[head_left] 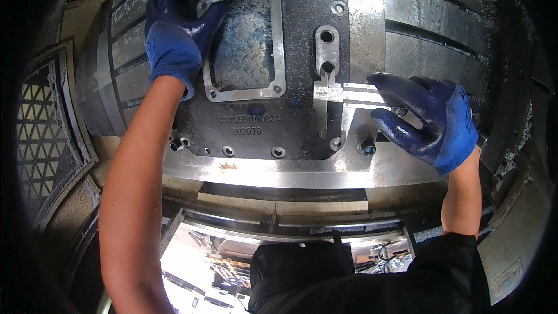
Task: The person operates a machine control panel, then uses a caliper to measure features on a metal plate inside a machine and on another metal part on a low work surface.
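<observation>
Dark clothing (372, 293) fills the foreground, its right sleeve (447, 261) ending above a bare forearm (461, 200); the other bare forearm (133, 192) reaches up on the left. Both hands wear blue gloves with a darker coating. On a slotted machine bed (430, 52) lies a dark metal plate (305, 125), with a pale metal strip (267, 175) running along its near edge and a bright bar (365, 20) along its right edge.

The right hand (427, 119) grasps a caliper (329, 92), thumb and fingers on either side of its beam. The tool lies by the plate's right edge, its beam extending past that edge over the bright bar. Its short jaws point toward the far edge, at the nearer hole of a raised oblong pad (327, 52); whether they sit inside the hole is unclear. Its longer jaws point toward the near edge.

The left hand (177, 32) is spread over the plate's left edge, grasping nothing visible, its thumb over the far left corner of a raised square frame (279, 40). Whether its fingertips press on the plate cannot be told. A bolt (366, 146) stands just beside the plate's near right corner. Beyond the bed, on the left, is a mesh panel (43, 131).
</observation>
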### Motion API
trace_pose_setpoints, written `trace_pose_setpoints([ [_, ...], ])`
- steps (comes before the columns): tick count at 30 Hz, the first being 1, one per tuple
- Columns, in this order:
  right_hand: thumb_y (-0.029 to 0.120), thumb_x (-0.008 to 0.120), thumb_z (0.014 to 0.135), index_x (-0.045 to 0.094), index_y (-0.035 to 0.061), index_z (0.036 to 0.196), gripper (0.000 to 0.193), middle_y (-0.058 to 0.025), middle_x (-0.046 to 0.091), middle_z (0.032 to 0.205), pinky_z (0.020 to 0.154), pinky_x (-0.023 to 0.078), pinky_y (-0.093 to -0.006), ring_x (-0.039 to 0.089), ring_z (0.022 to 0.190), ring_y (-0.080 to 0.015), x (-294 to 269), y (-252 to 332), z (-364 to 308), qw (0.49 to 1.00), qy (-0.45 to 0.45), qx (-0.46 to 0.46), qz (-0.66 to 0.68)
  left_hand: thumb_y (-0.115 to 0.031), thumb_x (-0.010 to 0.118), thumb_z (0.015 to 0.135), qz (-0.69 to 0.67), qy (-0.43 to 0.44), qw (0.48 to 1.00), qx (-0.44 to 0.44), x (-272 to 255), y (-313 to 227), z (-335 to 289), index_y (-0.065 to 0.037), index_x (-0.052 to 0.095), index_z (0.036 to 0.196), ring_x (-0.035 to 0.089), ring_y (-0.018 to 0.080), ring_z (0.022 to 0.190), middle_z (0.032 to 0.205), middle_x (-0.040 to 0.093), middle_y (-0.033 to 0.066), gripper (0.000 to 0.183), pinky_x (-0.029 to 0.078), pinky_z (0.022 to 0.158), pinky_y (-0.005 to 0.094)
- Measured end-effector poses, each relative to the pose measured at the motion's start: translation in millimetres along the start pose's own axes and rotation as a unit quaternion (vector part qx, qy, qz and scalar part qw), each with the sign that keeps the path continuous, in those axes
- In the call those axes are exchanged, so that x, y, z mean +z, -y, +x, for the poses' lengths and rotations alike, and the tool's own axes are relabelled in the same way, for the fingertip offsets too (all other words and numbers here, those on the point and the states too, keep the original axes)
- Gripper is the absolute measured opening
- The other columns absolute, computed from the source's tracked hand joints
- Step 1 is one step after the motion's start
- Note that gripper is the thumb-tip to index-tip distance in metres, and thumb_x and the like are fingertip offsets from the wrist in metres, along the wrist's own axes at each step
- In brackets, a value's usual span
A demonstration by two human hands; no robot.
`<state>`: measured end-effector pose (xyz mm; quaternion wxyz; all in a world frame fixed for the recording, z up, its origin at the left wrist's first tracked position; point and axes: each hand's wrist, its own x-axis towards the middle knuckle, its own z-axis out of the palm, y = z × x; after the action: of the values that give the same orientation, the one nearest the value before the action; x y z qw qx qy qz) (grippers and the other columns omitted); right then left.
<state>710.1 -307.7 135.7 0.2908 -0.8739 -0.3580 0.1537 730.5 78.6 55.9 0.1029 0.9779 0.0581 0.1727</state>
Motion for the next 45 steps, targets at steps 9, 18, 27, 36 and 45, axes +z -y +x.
trace_pose_setpoints([
  [9, 0.018, 0.087, 0.079, 0.074, 0.0096, 0.124, 0.047, -0.0118, 0.072, 0.088, 0.066, 0.055, -0.0341, 0.071, 0.070, -0.0267, 0.6, -0.1, -1.2, 1.000, 0.003, 0.005, 0.004, -0.045, 0.088, 0.078, -0.001, -0.002, 1.000, 0.004, 2.3, 3.6, -0.8, -0.002, 0.053, 0.146, 0.058, 0.0380, 0.130, 0.141, 0.058, 0.0250, 0.088, 0.046, 0.111, 0.0435],
  [18, 0.023, 0.081, 0.085, 0.075, 0.0083, 0.120, 0.038, -0.0132, 0.075, 0.086, 0.063, 0.057, -0.0350, 0.072, 0.066, -0.0268, 0.8, -0.5, 2.4, 1.000, 0.000, 0.002, 0.004, -0.047, 0.087, 0.078, 0.006, 0.000, 1.000, 0.002, 0.4, 2.8, -0.9, -0.002, 0.052, 0.147, 0.058, 0.0382, 0.130, 0.141, 0.058, 0.0252, 0.089, 0.045, 0.112, 0.0434],
  [27, 0.016, 0.086, 0.080, 0.074, 0.0072, 0.121, 0.044, -0.0132, 0.073, 0.088, 0.065, 0.056, -0.0337, 0.072, 0.071, -0.0275, 2.4, -2.1, 0.5, 1.000, -0.004, 0.002, 0.015, -0.045, 0.089, 0.077, 0.002, -0.002, 1.000, 0.005, 1.6, 3.3, 0.3, -0.002, 0.055, 0.144, 0.058, 0.0385, 0.129, 0.141, 0.058, 0.0250, 0.087, 0.046, 0.111, 0.0439],
  [36, 0.028, 0.080, 0.087, 0.073, 0.0111, 0.124, 0.041, -0.0115, 0.075, 0.084, 0.060, 0.056, -0.0362, 0.070, 0.061, -0.0263, 1.5, -1.6, 1.5, 1.000, -0.013, -0.020, -0.013, -0.044, 0.089, 0.077, 0.005, -0.008, 1.000, 0.002, 2.6, 2.2, -0.3, -0.003, 0.055, 0.145, 0.058, 0.0385, 0.129, 0.141, 0.057, 0.0247, 0.087, 0.046, 0.111, 0.0440],
  [45, 0.021, 0.086, 0.079, 0.070, 0.0119, 0.130, 0.054, -0.0128, 0.071, 0.083, 0.061, 0.053, -0.0370, 0.067, 0.064, -0.0270, 5.3, 1.9, -1.1, 0.998, -0.004, -0.026, -0.057, -0.044, 0.088, 0.077, -0.008, -0.006, 1.000, -0.001, 1.7, -0.2, -0.5, -0.002, 0.052, 0.147, 0.058, 0.0388, 0.130, 0.142, 0.058, 0.0245, 0.088, 0.046, 0.111, 0.0440],
])
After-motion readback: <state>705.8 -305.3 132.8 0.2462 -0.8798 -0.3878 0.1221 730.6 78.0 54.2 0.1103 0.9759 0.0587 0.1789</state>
